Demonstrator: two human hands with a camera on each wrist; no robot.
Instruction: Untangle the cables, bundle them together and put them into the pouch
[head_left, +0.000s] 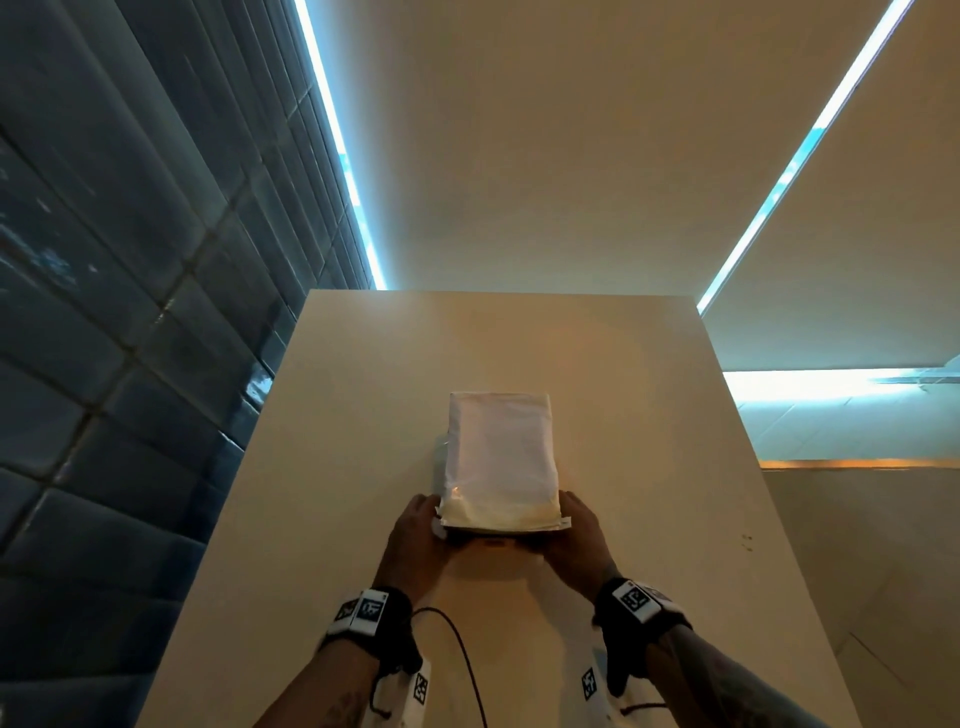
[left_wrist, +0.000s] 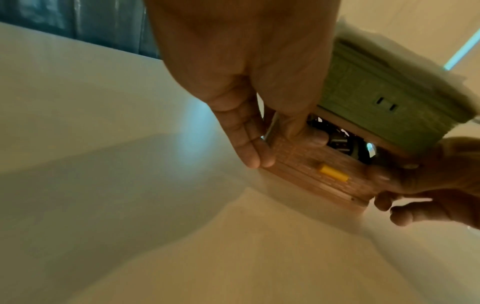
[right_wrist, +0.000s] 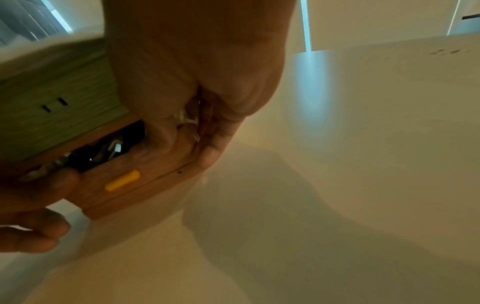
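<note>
A white zip pouch (head_left: 501, 457) lies flat on the table with its mouth toward me. My left hand (head_left: 415, 530) pinches the mouth's left corner and my right hand (head_left: 579, 535) pinches the right corner. In the left wrist view, the left hand (left_wrist: 283, 150) has its thumb on the pouch's lower lip (left_wrist: 311, 170), which carries a small yellow tab (left_wrist: 333, 173). The mouth gapes, and dark bundled cables (left_wrist: 337, 139) lie inside. In the right wrist view, the right hand (right_wrist: 187, 148) grips the same lip, with the cables (right_wrist: 103, 150) behind it.
The pale table (head_left: 363, 415) stretches ahead, its far edge near the wall. A dark tiled wall (head_left: 104, 312) runs close along the table's left edge. A thin black cord (head_left: 462, 654) trails from my left wristband over the near part of the table.
</note>
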